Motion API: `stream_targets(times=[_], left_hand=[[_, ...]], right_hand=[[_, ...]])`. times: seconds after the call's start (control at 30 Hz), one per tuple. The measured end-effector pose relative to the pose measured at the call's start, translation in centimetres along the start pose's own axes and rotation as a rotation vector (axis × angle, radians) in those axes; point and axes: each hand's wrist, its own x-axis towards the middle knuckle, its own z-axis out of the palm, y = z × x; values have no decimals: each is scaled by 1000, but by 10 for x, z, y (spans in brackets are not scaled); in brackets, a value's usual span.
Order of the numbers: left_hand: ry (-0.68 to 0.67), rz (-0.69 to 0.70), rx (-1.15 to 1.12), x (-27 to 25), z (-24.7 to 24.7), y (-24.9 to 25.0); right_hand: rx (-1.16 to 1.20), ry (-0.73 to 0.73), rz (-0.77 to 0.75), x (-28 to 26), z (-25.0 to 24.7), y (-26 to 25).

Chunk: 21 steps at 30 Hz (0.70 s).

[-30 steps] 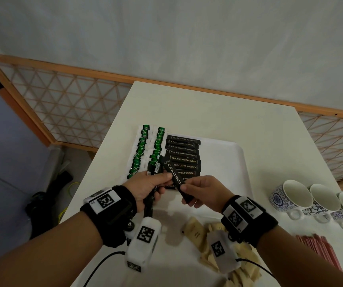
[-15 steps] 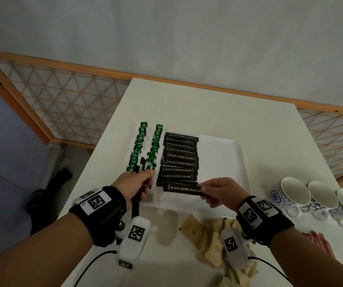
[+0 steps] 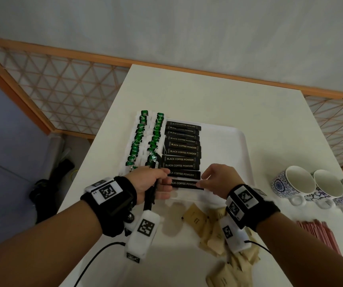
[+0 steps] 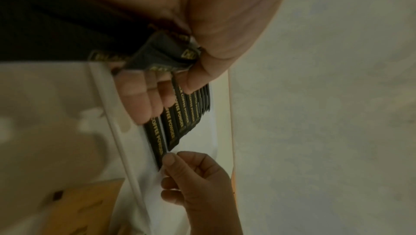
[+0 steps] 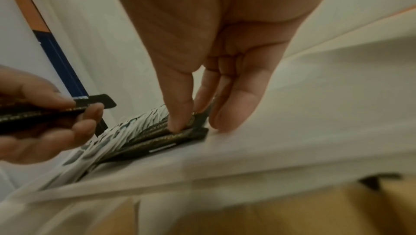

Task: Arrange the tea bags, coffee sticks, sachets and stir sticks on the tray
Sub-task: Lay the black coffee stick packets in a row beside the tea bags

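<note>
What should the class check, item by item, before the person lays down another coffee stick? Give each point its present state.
1. Nearest coffee stick lies flat on the tray: ok.
2. Right hand free of it: not ok, pinches its end.
3. Left hand holds spare sticks: ok.
4. Column straight: ok.
5. Tray room nearer the person: cannot tell.

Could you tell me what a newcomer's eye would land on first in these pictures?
Probably the column of black coffee sticks on the white tray, beside two rows of green tea bags. Both hands meet at its near end: the right hand pinches the nearest stick, the left hand holds a spare bundle. Patterned cups stand at the right.
</note>
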Motion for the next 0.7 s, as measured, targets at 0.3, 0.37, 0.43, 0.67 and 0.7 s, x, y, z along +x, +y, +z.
stream_targets(times=[0.3, 0.37, 0.43, 0.67, 0.7], left_hand=[[28, -9, 35, 12, 16, -8], [36, -1, 27, 14, 17, -7], [41, 7, 21, 14, 18, -6], [65, 49, 28, 15, 17, -1], [70, 71, 28, 15, 18, 1]], right_hand=[[-48, -57, -51, -1, 0, -9], [-38, -56, -47, 1, 2, -10], [-29, -48, -43, 3, 3, -10], [57, 7, -87, 4, 0, -9], [75, 42, -102, 5, -2, -7]])
